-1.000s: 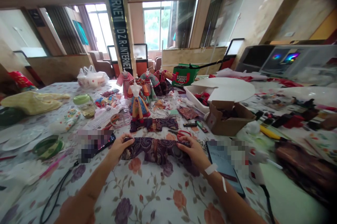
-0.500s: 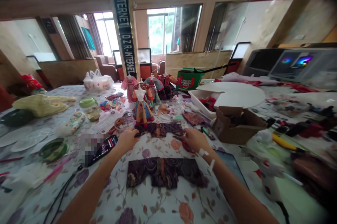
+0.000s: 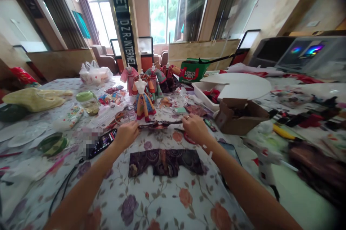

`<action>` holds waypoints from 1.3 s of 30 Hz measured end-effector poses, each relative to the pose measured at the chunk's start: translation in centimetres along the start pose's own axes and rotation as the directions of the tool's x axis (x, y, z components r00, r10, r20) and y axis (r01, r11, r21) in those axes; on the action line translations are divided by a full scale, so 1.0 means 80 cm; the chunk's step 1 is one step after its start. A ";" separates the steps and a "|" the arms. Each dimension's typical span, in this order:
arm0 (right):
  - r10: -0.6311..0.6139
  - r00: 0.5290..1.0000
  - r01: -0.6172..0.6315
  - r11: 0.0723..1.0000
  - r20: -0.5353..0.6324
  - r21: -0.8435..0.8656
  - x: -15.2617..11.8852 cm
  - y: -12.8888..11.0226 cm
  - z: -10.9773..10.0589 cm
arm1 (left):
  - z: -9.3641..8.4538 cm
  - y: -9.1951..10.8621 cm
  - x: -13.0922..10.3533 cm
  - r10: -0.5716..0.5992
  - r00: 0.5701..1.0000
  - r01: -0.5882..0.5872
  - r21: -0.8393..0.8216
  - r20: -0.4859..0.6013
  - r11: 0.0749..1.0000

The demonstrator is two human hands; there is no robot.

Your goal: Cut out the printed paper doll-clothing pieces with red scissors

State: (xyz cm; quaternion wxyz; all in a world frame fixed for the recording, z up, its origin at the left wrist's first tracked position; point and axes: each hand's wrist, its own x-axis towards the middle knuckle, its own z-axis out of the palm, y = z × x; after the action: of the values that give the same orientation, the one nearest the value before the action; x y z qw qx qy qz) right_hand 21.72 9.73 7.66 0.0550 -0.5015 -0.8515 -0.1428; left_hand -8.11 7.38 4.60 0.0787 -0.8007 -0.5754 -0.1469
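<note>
Between my two hands stretches a dark patterned fabric piece (image 3: 160,125), seen nearly edge-on as a thin strip. My left hand (image 3: 128,133) is closed on its left end, fingertips pinched. At the other end my right hand (image 3: 195,126), with a ring on one finger, pinches the fabric too. Nearer to me, a dark paisley cloth cutout (image 3: 166,163) lies flat on the floral tablecloth (image 3: 151,195), its lower edge notched. Just beyond the held fabric stands a small dress form in an orange and blue dress (image 3: 144,104).
More dressed dress forms (image 3: 154,79) stand behind. A phone (image 3: 104,141) lies left of my left hand. To the right are an open cardboard box (image 3: 240,118), a white tray (image 3: 204,95), a tablet (image 3: 229,150) and a glue gun (image 3: 266,158). A lidded jar (image 3: 88,104) stands at left.
The held fabric has gone from showing its broad face to a thin edge-on strip between my hands. My view has tipped downward, and the cutout lies as before.
</note>
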 end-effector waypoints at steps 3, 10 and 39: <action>0.012 0.999 -0.012 1.000 -0.031 -0.002 -0.035 -0.007 -0.027 | -0.032 0.006 -0.026 0.030 0.998 -0.032 -0.030 -0.049 0.999; -0.083 0.924 0.071 0.996 -0.374 -0.046 -0.126 -0.026 -0.023 | -0.052 0.031 -0.103 0.226 0.912 -0.231 0.028 -0.342 0.973; 0.459 0.822 -0.414 0.077 0.336 0.907 -0.135 -0.011 0.048 | -0.003 0.022 -0.110 -0.418 0.802 0.513 -0.851 0.427 0.115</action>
State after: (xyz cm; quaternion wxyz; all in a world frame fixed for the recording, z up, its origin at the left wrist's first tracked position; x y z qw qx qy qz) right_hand 26.49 1.43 1.26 0.4050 -0.5849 -0.5618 0.4222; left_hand -9.08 -1.17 2.07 -0.4807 -0.4697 -0.5959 -0.4396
